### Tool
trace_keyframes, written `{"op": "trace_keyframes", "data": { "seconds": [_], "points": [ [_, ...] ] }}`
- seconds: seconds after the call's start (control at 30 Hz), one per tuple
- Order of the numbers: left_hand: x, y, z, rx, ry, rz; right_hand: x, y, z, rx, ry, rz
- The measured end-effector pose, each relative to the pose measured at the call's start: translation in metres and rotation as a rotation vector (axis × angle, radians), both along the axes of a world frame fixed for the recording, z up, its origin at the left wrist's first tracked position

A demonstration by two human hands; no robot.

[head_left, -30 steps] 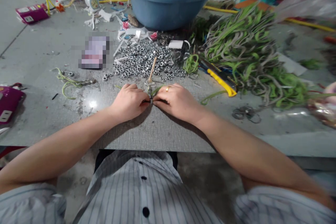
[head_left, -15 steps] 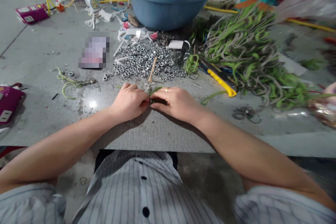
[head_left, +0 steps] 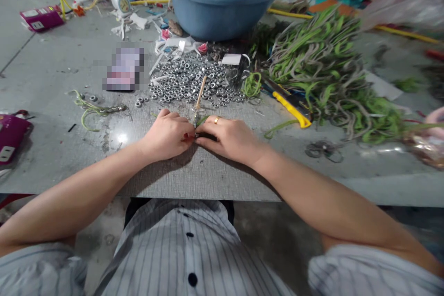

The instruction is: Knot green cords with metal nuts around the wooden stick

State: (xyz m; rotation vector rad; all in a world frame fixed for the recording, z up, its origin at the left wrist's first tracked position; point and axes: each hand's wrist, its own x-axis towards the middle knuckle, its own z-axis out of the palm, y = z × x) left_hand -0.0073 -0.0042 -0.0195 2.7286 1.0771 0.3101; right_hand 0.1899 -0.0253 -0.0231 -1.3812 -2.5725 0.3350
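Note:
My left hand (head_left: pixel 169 135) and my right hand (head_left: pixel 231 138) meet low over the table, thumbs and fingers pinched around a green cord (head_left: pixel 203 120). A short bit of cord shows behind the left knuckles; the fingers hide most of the rest. The right hand wears a ring. Just beyond the fingertips, a thin wooden stick (head_left: pixel 200 93) leans upward, with small metal rings (head_left: pixel 196 109) at its foot. Behind it spreads a heap of metal nuts (head_left: pixel 187 76). To the left lies a green cord bundle with metal pieces (head_left: pixel 100 109).
A blue basin (head_left: pixel 222 14) stands behind the nuts. At right are a yellow-handled cutter (head_left: pixel 293 110), a large pile of green and grey cords (head_left: pixel 322 64) and another person's hand (head_left: pixel 437 120). A phone (head_left: pixel 124 70) and purple boxes (head_left: pixel 42 17) lie left.
My left fingertips have shifted slightly, showing a little more of the pinch. The view has drifted a little; both hands stay together at the cord.

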Motion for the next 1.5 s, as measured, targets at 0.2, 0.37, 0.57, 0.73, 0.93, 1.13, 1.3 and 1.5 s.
{"op": "trace_keyframes", "data": {
  "seconds": [0.2,0.37,0.57,0.73,0.93,1.13,1.3,1.5],
  "points": [
    [-0.004,0.004,0.007,-0.112,-0.054,0.003,-0.001,0.001,-0.005,0.03,-0.004,-0.008],
    [-0.016,0.012,0.022,-0.355,-0.128,0.093,-0.001,0.001,-0.003,0.003,-0.011,-0.028],
    [-0.038,0.025,0.04,-0.391,-0.002,0.019,0.0,0.001,-0.003,0.001,-0.007,-0.024],
    [-0.053,0.032,0.039,-0.272,0.033,-0.018,0.001,0.003,-0.003,0.001,0.006,-0.008],
    [-0.048,0.028,0.045,-0.251,0.248,0.168,0.002,0.002,-0.005,0.006,0.061,-0.012],
    [-0.055,0.032,0.048,-0.063,0.273,0.285,0.011,0.005,0.0,0.121,0.279,-0.046],
    [-0.057,0.029,0.046,-0.088,0.422,0.259,0.023,0.014,0.012,-0.043,-0.058,-0.135],
    [-0.055,0.028,0.043,-0.094,0.461,0.294,0.02,0.013,0.02,-0.286,-0.2,-0.018]
  ]
}}
